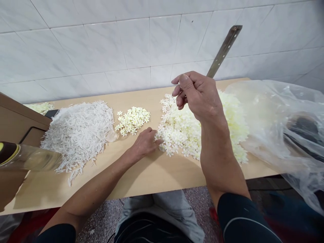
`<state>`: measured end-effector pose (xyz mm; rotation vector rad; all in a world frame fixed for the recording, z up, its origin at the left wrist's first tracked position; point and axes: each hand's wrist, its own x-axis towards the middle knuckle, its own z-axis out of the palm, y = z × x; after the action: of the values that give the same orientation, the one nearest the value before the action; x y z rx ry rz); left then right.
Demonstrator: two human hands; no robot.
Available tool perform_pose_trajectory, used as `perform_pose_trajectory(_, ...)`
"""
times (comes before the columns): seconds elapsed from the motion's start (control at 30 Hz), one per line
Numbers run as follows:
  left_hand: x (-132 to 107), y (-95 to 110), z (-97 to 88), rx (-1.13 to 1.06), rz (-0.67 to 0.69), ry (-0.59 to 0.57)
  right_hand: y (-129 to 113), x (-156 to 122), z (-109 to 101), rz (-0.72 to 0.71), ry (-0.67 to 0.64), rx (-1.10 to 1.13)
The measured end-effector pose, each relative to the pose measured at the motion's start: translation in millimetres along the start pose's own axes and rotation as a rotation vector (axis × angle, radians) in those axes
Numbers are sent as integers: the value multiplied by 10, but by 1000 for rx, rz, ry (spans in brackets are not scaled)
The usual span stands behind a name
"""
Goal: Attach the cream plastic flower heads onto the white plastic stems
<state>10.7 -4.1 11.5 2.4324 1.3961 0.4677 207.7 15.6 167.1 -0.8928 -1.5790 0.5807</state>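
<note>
Head view: my left hand [144,144], fingers loosely curled, touches the flower pile [181,133] just right of it. My right hand [199,94], above, pinches shut, contents unseen. I'd tease single flowers free gently.

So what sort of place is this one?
Likely a small craft workshop, perhaps for piecework: a plain wooden bench against a tiled wall, heaps of cream flowers, a pile of thin white strips and a plastic bag.
</note>
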Motion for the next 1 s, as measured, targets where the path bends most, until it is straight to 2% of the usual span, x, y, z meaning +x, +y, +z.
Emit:
perform_pose_trajectory(0.13,134,177,134,-23,77,-20,-23,-11,-11,31,-52,15)
perform_pose_trajectory(0.27,246,323,260,-69,145,18,-33,-21,9,47,-77,4)
perform_pose_trajectory(0.43,283,371,251,-58,167,91,24,-41,67,84,-133,-11)
perform_pose_trajectory(0.6,210,327,109,-105,195,158,99,-65,106,146,-122,10)
perform_pose_trajectory(0.73,107,311,-118,-292,186,250,22,-83,104,98,-157,-89)
perform_pose_trajectory(0.9,-84,250,-416,-497,24,322,-90,-80,107,40,-74,-194)
perform_pose_trajectory(1.0,-290,166,-472,-617,-101,332,-68,-48,82,43,-34,-160)
